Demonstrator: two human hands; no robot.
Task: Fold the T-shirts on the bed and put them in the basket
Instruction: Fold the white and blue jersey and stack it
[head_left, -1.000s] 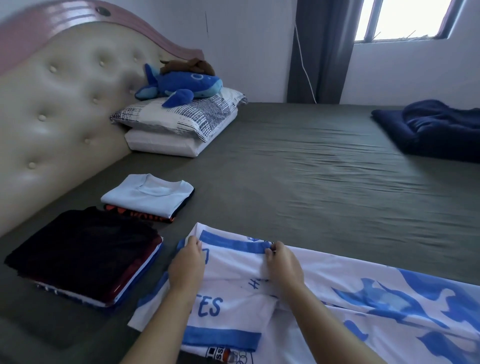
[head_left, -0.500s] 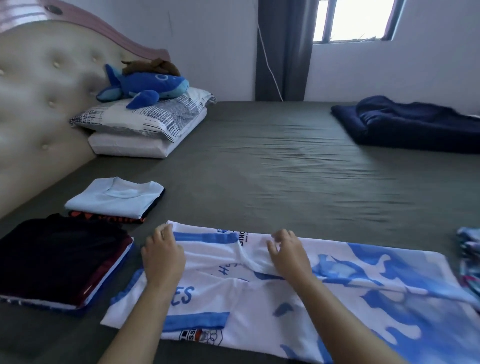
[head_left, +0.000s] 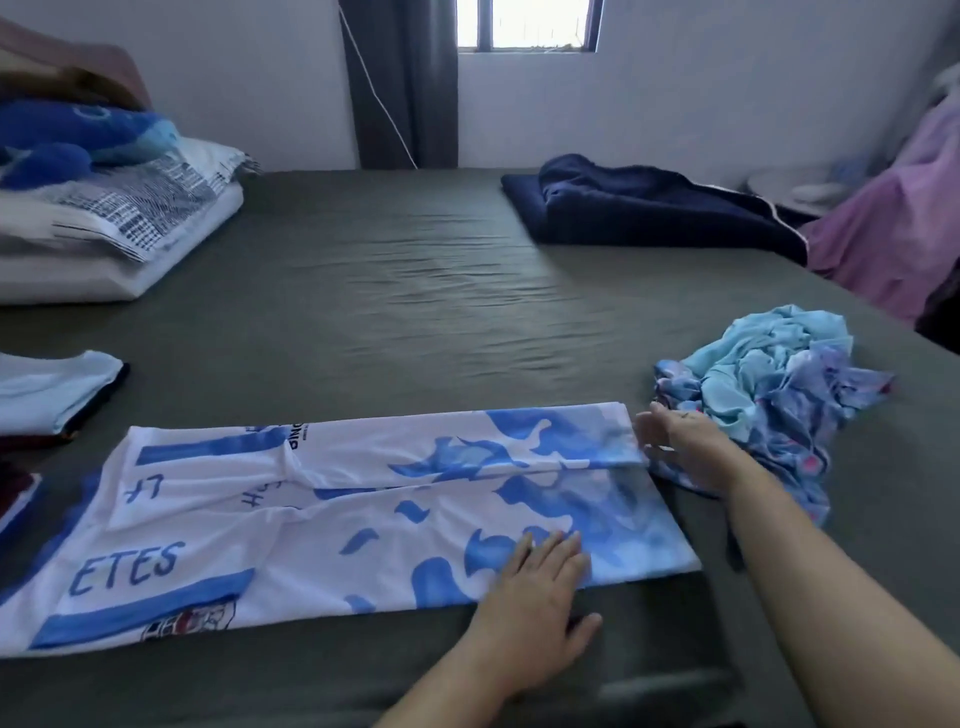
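Observation:
A white and blue printed T-shirt (head_left: 332, 519) lies folded lengthwise into a long strip across the near part of the bed. My left hand (head_left: 535, 618) lies flat on its near edge toward the right end, fingers straight. My right hand (head_left: 685, 447) touches the strip's far right corner, fingers extended. A crumpled light-blue and patterned T-shirt (head_left: 769, 395) sits just right of that hand. At the left edge shows part of a folded light-blue T-shirt (head_left: 47, 389) on a dark one. No basket is in view.
The bed has a grey-green sheet (head_left: 395, 312). Pillows (head_left: 119, 228) with a blue plush toy (head_left: 78, 140) lie at the far left. A dark navy blanket (head_left: 649, 208) lies at the far right, with pink cloth (head_left: 893, 234) beyond it.
The view swung to the right. Both hands left the collar end of the shirt and slid right along the strip to its bottom end. The crumpled shirt came into view.

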